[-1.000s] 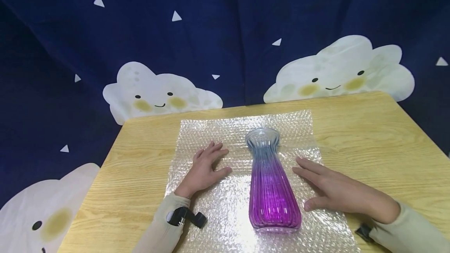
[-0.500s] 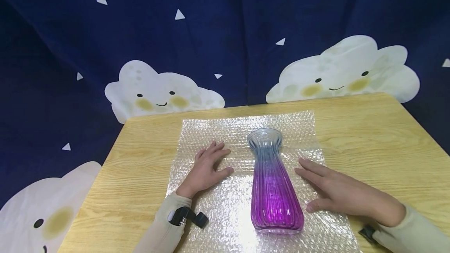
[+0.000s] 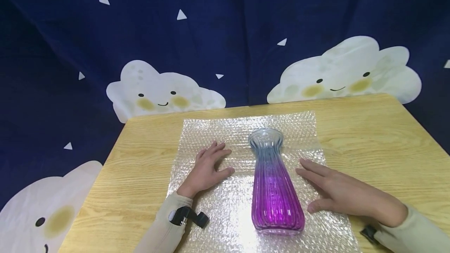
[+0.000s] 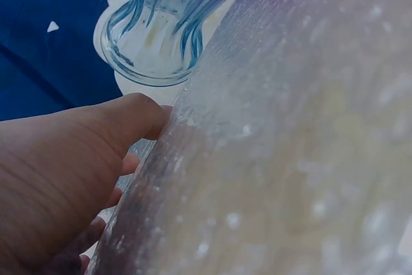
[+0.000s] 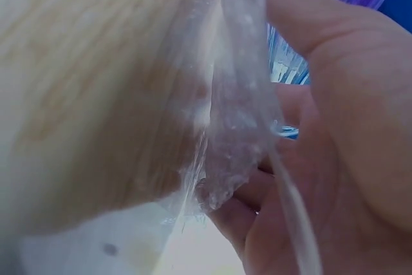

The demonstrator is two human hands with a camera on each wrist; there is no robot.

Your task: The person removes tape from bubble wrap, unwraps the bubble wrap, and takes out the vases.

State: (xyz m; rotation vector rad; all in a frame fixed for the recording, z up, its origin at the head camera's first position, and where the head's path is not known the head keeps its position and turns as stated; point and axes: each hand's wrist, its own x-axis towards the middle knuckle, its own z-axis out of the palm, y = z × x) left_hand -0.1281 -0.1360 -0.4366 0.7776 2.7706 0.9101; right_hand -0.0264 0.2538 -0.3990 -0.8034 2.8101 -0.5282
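A ribbed glass vase [image 3: 275,190], clear blue at its flared mouth and purple toward its base, lies on a sheet of bubble wrap [image 3: 225,206] in the head view. To its left, my left hand [image 3: 205,171] rests on the wrap with fingers spread and relaxed, apart from the glass. On the other side my right hand [image 3: 346,192] lies over the wrap's right edge, fingers extended toward the vase without touching it. The left wrist view shows the vase's mouth [image 4: 151,49] beyond the thumb. In the right wrist view, the wrap's edge [image 5: 241,88] passes by the fingers.
The wooden table [image 3: 369,136] extends on both sides of the wrap. Behind it hangs a dark blue cloth [image 3: 211,42] printed with smiling clouds and white triangles. A black strap device [image 3: 190,216] sits on the left sleeve, another [image 3: 369,233] under the right.
The whole head view has shifted slightly, so everything appears a little farther right. Both hands, the vase and the wrap keep their places relative to one another.
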